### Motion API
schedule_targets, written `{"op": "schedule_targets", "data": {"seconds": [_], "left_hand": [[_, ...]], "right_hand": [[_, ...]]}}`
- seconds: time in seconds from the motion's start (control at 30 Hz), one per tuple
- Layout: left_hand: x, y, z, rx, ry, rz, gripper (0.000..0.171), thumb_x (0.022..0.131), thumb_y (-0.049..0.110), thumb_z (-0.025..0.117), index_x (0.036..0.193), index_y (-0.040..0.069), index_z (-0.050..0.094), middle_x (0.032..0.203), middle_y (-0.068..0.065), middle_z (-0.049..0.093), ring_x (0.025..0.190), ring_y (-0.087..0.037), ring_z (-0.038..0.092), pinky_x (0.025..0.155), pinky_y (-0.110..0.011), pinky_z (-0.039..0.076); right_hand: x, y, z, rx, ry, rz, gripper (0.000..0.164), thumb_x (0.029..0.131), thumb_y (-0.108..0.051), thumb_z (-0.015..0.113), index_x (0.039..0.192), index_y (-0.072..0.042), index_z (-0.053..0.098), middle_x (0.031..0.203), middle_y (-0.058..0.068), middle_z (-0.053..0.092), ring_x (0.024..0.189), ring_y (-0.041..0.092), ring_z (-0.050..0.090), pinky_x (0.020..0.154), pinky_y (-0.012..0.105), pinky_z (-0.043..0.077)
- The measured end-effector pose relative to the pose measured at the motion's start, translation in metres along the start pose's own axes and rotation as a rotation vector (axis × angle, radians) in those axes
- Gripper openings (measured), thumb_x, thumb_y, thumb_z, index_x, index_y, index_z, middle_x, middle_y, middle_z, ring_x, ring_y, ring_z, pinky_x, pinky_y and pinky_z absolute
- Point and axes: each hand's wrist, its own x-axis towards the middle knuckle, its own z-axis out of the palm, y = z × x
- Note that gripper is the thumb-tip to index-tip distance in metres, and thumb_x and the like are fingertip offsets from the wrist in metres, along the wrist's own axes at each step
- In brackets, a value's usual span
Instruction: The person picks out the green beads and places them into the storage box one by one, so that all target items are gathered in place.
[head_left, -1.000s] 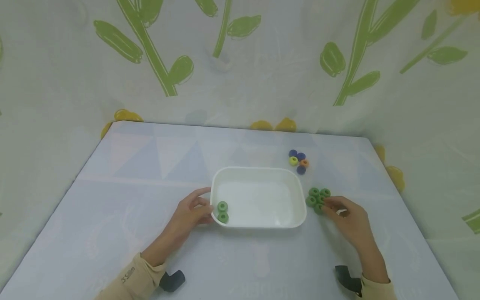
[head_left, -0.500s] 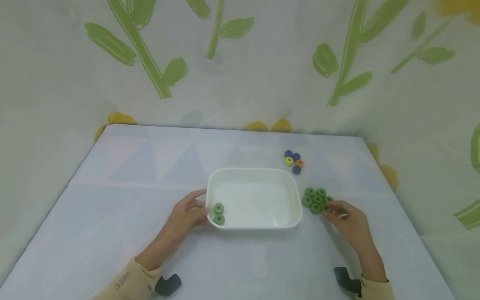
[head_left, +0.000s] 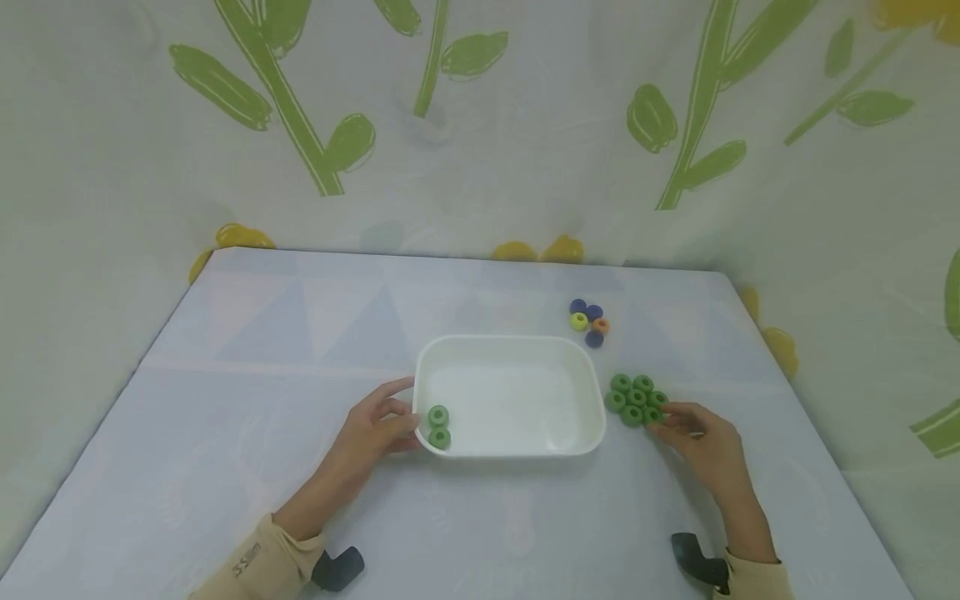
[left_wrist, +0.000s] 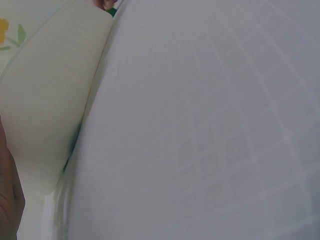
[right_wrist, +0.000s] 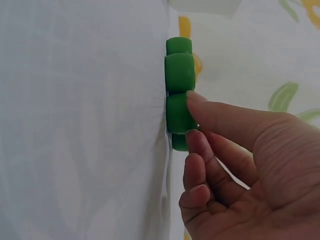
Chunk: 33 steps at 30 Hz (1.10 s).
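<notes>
In the head view, a white rectangular tray point(head_left: 510, 396) stands mid-table with two green beads point(head_left: 438, 415) in its left end. My left hand point(head_left: 378, 425) grips the tray's left rim, the thumb on top and the fingers outside. Right of the tray lies a tight cluster of several green beads point(head_left: 636, 397), each with a centre hole. My right hand point(head_left: 701, 442) pinches the bead at the cluster's lower right. Up close in the right wrist view, the thumb lies on that green bead point(right_wrist: 180, 114), with the other fingers curled below.
Behind the tray's right corner sits a small group of beads: dark blue point(head_left: 594, 339), yellow point(head_left: 578, 322) and orange point(head_left: 601, 326). A patterned cloth covers the table point(head_left: 517, 533). Black wrist mounts point(head_left: 337, 569) protrude at both cuffs. A leaf-printed curtain point(head_left: 480, 167) hangs behind the table.
The right hand has drawn slightly rightward and toward me, and more green beads show at the cluster's right side. The left hand stays on the tray. The head view has shifted a little.
</notes>
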Motion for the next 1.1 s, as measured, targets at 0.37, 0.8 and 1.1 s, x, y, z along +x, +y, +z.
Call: {"op": "schedule_targets", "data": {"seconds": [0.37, 0.8, 1.1], "left_hand": [[0.0003, -0.0012, -0.0009, -0.010, -0.005, 0.002, 0.059, 0.091, 0.007, 0.063, 0.148, 0.013, 0.046, 0.096, -0.002, 0.060, 0.087, -0.016, 0.069, 0.085, -0.035, 0.064], [-0.0007, -0.0001, -0.0002, 0.000, -0.007, -0.002, 0.059, 0.091, 0.008, 0.062, 0.148, 0.013, 0.045, 0.095, -0.003, 0.059, 0.088, -0.017, 0.068, 0.084, -0.034, 0.064], [-0.0014, 0.0013, -0.0002, -0.006, -0.008, -0.003, 0.060, 0.091, 0.009, 0.062, 0.148, 0.012, 0.045, 0.096, -0.003, 0.059, 0.087, -0.016, 0.068, 0.085, -0.034, 0.064]], "right_hand": [[0.0013, 0.0003, 0.0015, -0.009, -0.009, -0.005, 0.040, 0.084, -0.023, 0.081, 0.118, -0.004, 0.070, 0.102, 0.015, 0.074, 0.082, -0.008, 0.053, 0.072, 0.017, 0.050], [0.0017, -0.0016, 0.0056, -0.014, -0.057, 0.025, 0.045, 0.085, -0.029, 0.080, 0.120, -0.004, 0.067, 0.103, 0.014, 0.073, 0.085, 0.004, 0.058, 0.074, 0.019, 0.051], [0.0018, -0.0016, 0.0073, -0.010, -0.088, 0.063, 0.048, 0.088, -0.031, 0.077, 0.124, -0.003, 0.065, 0.107, 0.016, 0.072, 0.094, 0.019, 0.064, 0.079, 0.029, 0.055]]}}
